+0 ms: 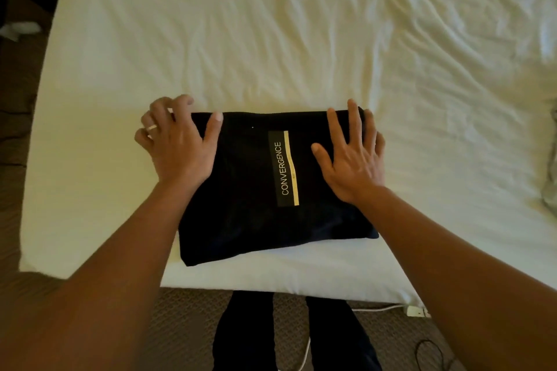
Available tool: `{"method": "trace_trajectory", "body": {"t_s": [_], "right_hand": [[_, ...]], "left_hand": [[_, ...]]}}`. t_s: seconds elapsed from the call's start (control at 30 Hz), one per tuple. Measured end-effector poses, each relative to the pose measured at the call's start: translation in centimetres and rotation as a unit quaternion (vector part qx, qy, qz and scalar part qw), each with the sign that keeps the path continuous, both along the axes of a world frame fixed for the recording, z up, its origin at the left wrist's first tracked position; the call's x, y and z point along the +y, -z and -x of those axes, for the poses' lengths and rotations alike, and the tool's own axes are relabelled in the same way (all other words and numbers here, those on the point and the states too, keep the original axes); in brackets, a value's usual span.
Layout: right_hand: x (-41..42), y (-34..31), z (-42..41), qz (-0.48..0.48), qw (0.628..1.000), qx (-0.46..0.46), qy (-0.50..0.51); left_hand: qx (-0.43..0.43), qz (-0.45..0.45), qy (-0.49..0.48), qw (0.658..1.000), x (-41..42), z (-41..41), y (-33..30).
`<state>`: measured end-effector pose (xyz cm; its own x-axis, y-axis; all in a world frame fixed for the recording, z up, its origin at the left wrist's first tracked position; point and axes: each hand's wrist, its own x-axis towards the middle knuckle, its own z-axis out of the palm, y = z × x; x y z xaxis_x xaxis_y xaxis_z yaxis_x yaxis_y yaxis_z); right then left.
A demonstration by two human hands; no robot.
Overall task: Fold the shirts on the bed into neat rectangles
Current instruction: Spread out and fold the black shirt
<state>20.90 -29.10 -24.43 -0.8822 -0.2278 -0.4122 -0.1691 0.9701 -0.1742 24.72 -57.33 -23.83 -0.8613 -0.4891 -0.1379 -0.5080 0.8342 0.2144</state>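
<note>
Under both hands (pixel 180 147) (seemingly flat), shirt (pixel 256 220)

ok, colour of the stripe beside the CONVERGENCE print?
Pale gold stripe on the folded black shirt, head view.

Brown patterned carpet (pixel 187 325) under dim light.

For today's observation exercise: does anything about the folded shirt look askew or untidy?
Slightly. The folded black shirt with CONVERGENCE label sits skewed on the white bed sheet: its near edge slants, left corner closer to the bed's edge.
</note>
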Motion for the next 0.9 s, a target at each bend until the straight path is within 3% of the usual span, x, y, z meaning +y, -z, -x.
{"method": "trace_trajectory", "body": {"t_s": [0.1,0.2,0.3,0.4,0.6,0.73,0.9], "right_hand": [[-0.8,-1.0,-1.1,0.031,0.999,0.028,-0.010],[-2.4,-1.0,-3.4,0.045,0.995,0.007,-0.084],[-3.5,-0.2,-4.9,0.008,0.993,-0.009,-0.120],[-3.5,-0.1,-4.8,0.002,0.993,-0.009,-0.119],[-2.8,-0.2,-4.9,-0.011,0.983,-0.013,-0.185],[-2.1,-0.9,-4.5,0.054,0.994,-0.005,-0.097],[1.2,-1.6,-4.6,0.121,0.979,-0.011,0.163]], "left_hand": [[0.059,-0.112,-0.208,0.970,1.8,-1.7,-1.4],[0.007,-0.224,-0.325,0.919,2.9,-3.9,-1.8],[-0.031,-0.237,-0.301,0.923,3.3,-4.9,-1.5],[0.018,-0.217,-0.235,0.947,2.3,-5.3,-1.0],[0.030,-0.180,-0.261,0.948,2.3,-7.1,0.6],[-0.003,-0.155,-0.308,0.939,2.0,-6.5,-0.5],[-0.033,-0.327,-0.345,0.879,2.9,-7.1,-1.9]]}}
